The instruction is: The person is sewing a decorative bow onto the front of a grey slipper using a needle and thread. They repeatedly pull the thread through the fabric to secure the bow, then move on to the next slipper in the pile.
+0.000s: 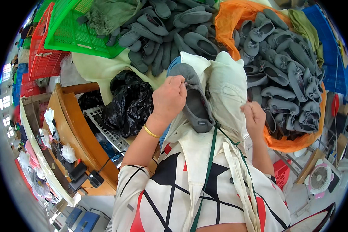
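A grey fabric slip-on shoe (203, 124) lies across my lap on a pale cloth (228, 83), its opening facing up and its toe pointing away from me. My left hand (169, 97) is closed round the toe end, and a gold bangle shows on that wrist. Off to the right, apart from the shoe, my right hand (254, 116) is raised with its fingers pinched together. Whatever is between those fingertips is too small to make out. A thin dark line like thread curves over the pale cloth between the shoe and this hand.
Many grey shoes (197, 42) are heaped ahead, beside a green crate (81, 36). More fill an orange-lined container (294, 144) at the right. A black plastic bag (129, 102) and a wooden desk (85, 143) stand left. A small fan (321, 178) is at the lower right.
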`<move>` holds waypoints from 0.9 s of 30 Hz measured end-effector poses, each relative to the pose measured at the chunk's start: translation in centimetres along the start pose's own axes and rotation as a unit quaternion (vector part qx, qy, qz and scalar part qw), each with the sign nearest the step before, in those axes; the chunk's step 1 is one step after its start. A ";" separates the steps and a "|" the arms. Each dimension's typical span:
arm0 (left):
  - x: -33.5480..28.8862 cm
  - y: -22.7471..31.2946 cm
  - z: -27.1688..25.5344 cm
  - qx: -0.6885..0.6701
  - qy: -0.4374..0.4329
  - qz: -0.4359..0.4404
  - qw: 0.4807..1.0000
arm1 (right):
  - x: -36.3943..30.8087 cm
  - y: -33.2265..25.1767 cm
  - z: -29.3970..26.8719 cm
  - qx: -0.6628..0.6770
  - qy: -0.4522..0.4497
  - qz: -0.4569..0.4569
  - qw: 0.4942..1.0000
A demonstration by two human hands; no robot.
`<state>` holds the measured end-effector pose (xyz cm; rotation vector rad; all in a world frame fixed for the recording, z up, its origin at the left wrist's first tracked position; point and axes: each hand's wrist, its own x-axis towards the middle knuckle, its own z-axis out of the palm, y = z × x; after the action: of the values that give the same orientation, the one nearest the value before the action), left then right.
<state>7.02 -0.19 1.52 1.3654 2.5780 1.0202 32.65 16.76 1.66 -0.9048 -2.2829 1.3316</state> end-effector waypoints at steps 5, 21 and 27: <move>0.6 1.4 0.0 0.086 -0.072 -0.005 0.994 | -2.1 0.8 -3.6 -0.168 -0.100 0.088 0.977; 0.2 -1.2 0.5 -0.194 -0.084 -0.197 0.957 | 6.0 -5.9 8.4 0.271 -0.196 0.173 0.926; -0.3 -1.1 0.3 -0.368 -0.071 -0.280 0.884 | 6.7 -5.2 10.7 0.146 -0.158 0.035 0.976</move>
<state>6.52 -0.69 0.56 0.4465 1.9220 1.4595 19.67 12.54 0.71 -0.7234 -2.2036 1.8991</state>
